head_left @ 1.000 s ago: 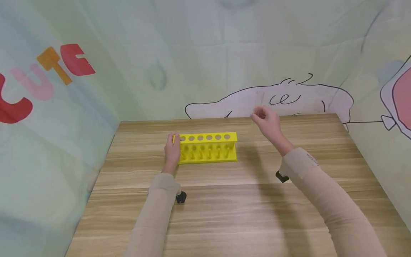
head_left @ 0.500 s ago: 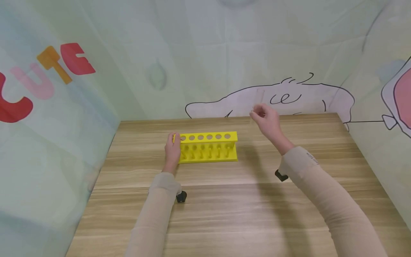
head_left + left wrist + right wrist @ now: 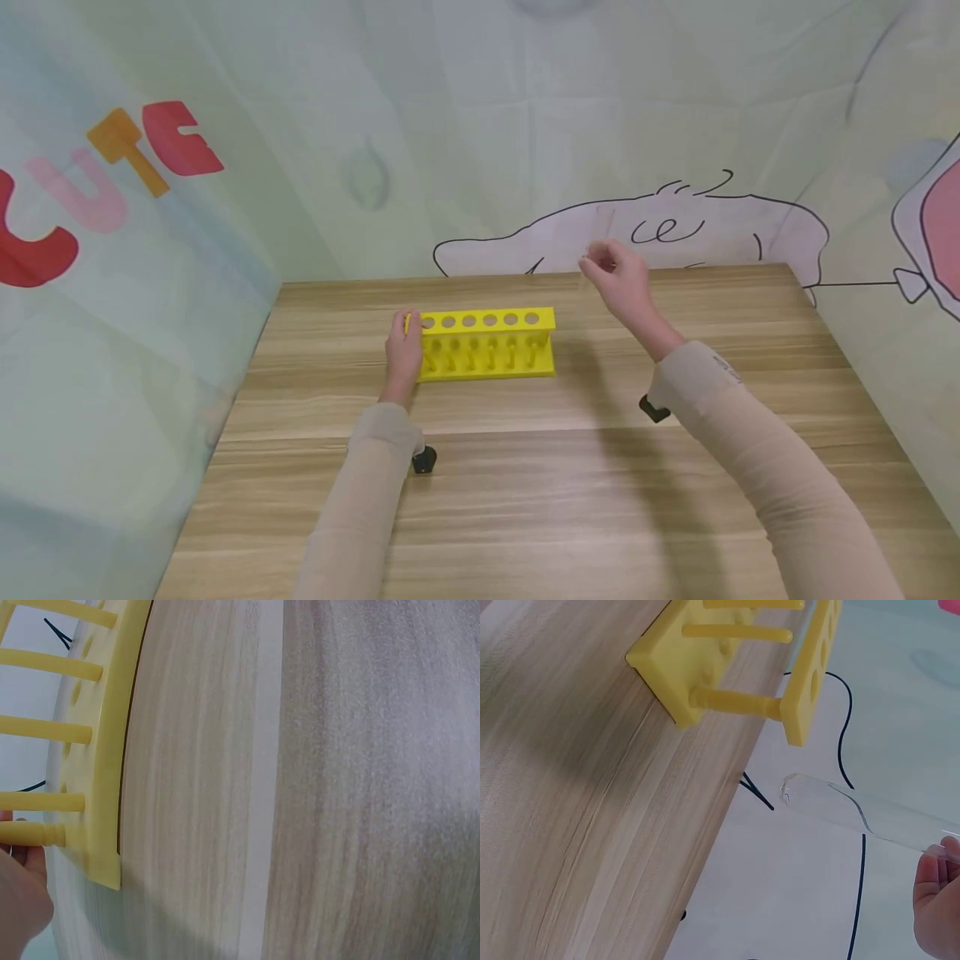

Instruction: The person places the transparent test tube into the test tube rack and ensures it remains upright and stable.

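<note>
A yellow test tube rack [image 3: 487, 375] with a row of round holes along its top bar and pegs on its base stands on the table. My left hand [image 3: 403, 354] grips the rack's left end; in the left wrist view its fingers curl around the end post. Up and to the right of the rack, my right hand [image 3: 622, 279] pinches a clear glass test tube [image 3: 604, 223] in the air. In the right wrist view the test tube [image 3: 840, 806] lies apart from the rack, its rounded end toward the rack's right side.
The wood-grain table [image 3: 510, 500] ends at the back against a pale printed cloth [image 3: 465, 150] with cartoon outlines and letters. A small black device [image 3: 424, 460] sits at the left wrist, and another [image 3: 655, 407] at the right.
My right hand has moved very slightly to the left with the test tube, which leans a little more. The left hand and the rack stay in place.
</note>
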`<act>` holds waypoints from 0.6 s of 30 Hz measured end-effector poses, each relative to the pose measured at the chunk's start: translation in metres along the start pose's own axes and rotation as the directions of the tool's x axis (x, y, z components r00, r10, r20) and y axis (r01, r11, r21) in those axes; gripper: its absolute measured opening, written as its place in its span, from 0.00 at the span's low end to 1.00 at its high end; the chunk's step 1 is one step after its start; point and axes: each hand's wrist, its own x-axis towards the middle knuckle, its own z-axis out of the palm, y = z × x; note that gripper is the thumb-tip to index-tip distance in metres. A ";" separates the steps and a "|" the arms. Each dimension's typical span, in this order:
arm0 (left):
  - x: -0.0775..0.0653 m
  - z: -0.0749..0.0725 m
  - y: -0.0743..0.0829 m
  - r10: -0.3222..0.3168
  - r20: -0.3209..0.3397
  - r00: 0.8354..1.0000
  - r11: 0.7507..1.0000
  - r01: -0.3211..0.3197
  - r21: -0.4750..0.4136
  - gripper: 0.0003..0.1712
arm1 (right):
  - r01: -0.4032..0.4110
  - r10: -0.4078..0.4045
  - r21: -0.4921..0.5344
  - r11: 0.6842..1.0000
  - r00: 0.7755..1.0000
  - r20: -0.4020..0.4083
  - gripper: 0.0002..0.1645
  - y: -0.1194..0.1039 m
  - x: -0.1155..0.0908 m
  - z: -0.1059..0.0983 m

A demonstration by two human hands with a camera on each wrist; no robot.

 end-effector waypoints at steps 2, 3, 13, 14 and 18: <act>0.000 0.000 0.000 -0.003 0.001 1.000 1.000 0.003 -0.003 0.29 | -0.007 0.007 0.004 1.000 1.000 0.006 0.10 -0.001 0.000 0.001; 0.000 0.000 0.000 -0.004 0.000 1.000 1.000 0.004 -0.005 0.29 | -0.008 0.008 0.004 1.000 1.000 0.009 0.10 -0.001 0.000 0.001; 0.000 -0.001 0.000 -0.013 -0.001 1.000 1.000 0.013 0.002 0.27 | 0.009 -0.009 0.020 1.000 1.000 0.013 0.10 -0.008 0.001 0.006; 0.000 -0.001 0.000 -0.013 -0.002 1.000 1.000 0.013 0.002 0.26 | 0.015 -0.015 0.021 1.000 1.000 0.015 0.10 -0.009 0.001 0.007; 0.001 -0.001 0.000 -0.021 -0.008 1.000 1.000 0.021 0.004 0.25 | 0.018 -0.019 0.031 0.999 0.999 0.027 0.10 -0.011 0.001 0.009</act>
